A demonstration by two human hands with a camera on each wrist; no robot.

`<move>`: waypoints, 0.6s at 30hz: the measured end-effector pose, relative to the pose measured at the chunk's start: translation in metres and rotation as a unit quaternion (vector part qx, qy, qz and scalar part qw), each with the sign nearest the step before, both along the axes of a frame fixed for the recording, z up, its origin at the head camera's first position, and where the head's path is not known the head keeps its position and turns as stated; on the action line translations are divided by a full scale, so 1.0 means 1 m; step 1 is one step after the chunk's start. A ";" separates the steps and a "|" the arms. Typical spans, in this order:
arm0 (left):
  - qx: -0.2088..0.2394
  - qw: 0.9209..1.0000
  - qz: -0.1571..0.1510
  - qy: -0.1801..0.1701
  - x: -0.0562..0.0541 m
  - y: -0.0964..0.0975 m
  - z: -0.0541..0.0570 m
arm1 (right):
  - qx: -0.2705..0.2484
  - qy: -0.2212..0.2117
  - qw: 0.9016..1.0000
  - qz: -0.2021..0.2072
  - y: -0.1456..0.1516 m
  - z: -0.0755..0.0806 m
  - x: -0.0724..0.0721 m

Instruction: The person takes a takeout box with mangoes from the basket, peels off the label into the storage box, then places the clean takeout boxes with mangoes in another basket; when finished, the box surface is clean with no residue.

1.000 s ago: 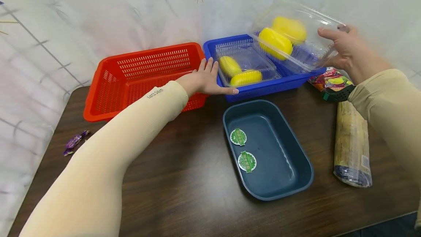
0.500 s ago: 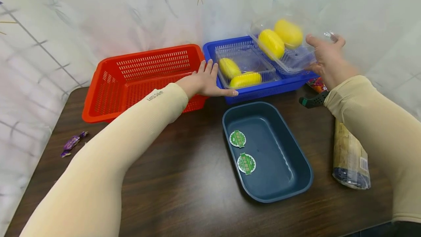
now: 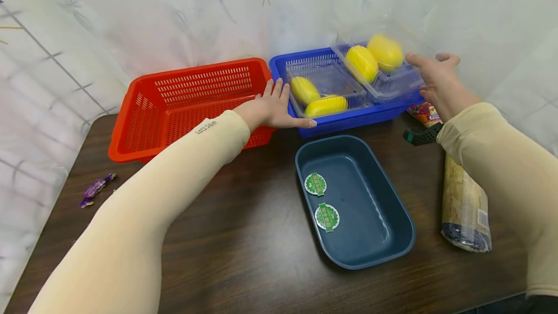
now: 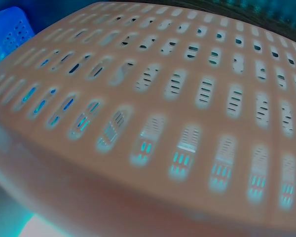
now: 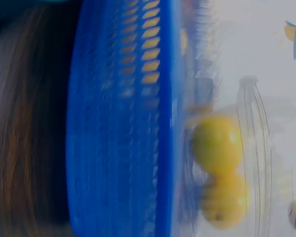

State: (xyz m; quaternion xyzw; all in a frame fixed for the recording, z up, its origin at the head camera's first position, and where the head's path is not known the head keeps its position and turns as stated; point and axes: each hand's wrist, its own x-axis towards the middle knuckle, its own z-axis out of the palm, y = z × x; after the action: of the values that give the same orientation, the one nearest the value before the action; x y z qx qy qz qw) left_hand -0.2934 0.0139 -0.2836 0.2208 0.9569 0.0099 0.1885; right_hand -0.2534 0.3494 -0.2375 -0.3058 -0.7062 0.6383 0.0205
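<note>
My left hand [image 3: 274,108] lies with fingers spread where the rims of the red basket [image 3: 127,125] and blue basket [image 3: 348,119] meet. The left wrist view is filled by the slotted basket wall [image 4: 187,113], its colours distorted. At the blue basket's right end, my right hand [image 3: 444,79] grips the right edge of a clear plastic box [image 3: 388,90] holding two yellow oval fruits [image 3: 363,63]. That box looks blurred and slightly tilted. Left of it, a second clear box [image 3: 335,74] with two yellow fruits [image 3: 326,105] sits inside the basket.
A dark blue tray [image 3: 362,202] with two green stickers stands in front. On the right lie a wrapped roll [image 3: 464,202] and a colourful packet [image 3: 425,113], both partly hidden by the right arm. A purple wrapped sweet [image 3: 95,189] lies left.
The right hand has moved left and slightly down with its clear box, which has sunk lower over the blue basket's right end. The left hand has stayed in place.
</note>
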 end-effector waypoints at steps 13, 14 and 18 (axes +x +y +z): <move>0.018 1.000 0.000 -0.003 0.007 -0.003 0.005 | 0.218 0.013 0.971 0.092 0.028 0.001 0.008; 0.019 1.000 0.000 -0.002 0.007 -0.003 0.005 | 0.233 0.014 0.968 0.097 0.032 0.001 0.007; 0.031 1.000 -0.005 -0.002 0.008 -0.004 0.006 | 0.255 0.035 0.956 0.139 0.050 0.004 -0.001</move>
State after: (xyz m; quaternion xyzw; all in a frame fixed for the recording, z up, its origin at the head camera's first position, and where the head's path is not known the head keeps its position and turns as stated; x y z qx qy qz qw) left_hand -0.2858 0.0100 -0.2781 0.2312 0.9546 0.0388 0.1835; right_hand -0.2547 0.3995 -0.2334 -0.1664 -0.8798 0.4441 0.0332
